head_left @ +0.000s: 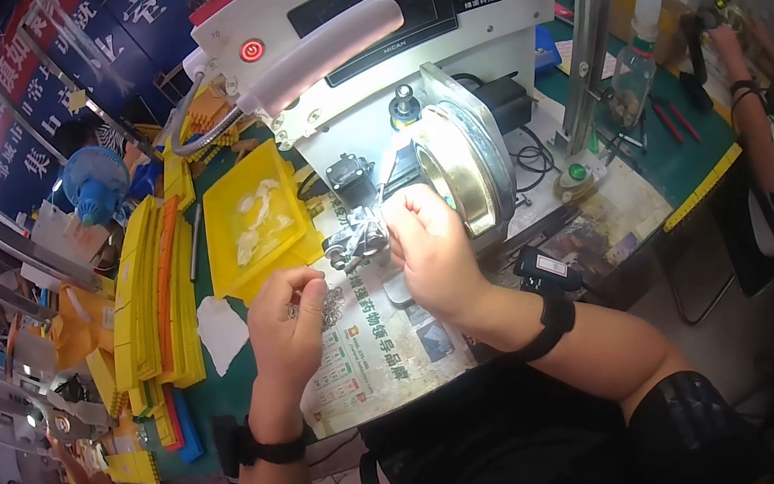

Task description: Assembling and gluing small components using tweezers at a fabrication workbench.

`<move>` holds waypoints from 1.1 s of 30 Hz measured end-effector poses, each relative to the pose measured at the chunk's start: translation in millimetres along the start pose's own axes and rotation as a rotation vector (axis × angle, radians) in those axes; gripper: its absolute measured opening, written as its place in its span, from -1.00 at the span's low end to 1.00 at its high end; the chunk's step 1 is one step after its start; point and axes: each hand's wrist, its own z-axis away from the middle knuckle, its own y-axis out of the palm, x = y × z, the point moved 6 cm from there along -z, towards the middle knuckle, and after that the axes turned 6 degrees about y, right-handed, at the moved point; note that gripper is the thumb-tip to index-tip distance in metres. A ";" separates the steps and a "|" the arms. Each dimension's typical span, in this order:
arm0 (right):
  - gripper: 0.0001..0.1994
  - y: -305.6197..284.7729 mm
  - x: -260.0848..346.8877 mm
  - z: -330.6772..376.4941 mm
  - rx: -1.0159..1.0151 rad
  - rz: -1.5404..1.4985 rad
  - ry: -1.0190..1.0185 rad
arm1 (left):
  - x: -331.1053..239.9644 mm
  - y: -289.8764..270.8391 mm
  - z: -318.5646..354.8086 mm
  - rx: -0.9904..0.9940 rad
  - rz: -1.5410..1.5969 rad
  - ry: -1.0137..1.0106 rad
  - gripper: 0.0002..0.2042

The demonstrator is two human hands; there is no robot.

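My right hand (430,247) is closed, its fingertips against the small metal clamp fixture (358,236) at the front of a white bench machine (502,6). What those fingers pinch is hidden. Beside the hand stands the machine's round drum (469,173) with a brass-coloured inner face. Lower and to the left, my left hand (287,324) has its thumb and fingers pressed together. Anything between them is too small to make out. Close to its fingertips lies a heap of small metal rings (332,307) on a printed paper sheet (389,348).
A yellow tray (218,208) with white scraps sits left of the machine, beside stacked yellow strips (147,290). A pale lamp head (327,54) hangs over the work. Red-handled pliers (674,117) and a clear bottle (633,71) are at the right. Other people sit at both sides.
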 end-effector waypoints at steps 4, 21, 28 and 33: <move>-0.85 -4.2 2.2 14.5 0.006 0.019 0.050 | -30.0 -3.4 -5.8 -0.070 0.041 0.115 -0.89; -0.89 -19.8 0.7 52.5 0.164 -0.312 0.296 | -44.6 75.7 -10.3 0.123 0.810 -0.410 -0.88; -0.90 -22.5 3.6 54.5 0.141 -0.324 0.332 | -58.9 65.3 -12.0 -0.151 0.333 0.076 -0.92; -0.87 -38.1 37.5 62.7 0.239 0.234 0.247 | -52.2 69.6 -5.9 -0.152 0.467 -0.080 -0.95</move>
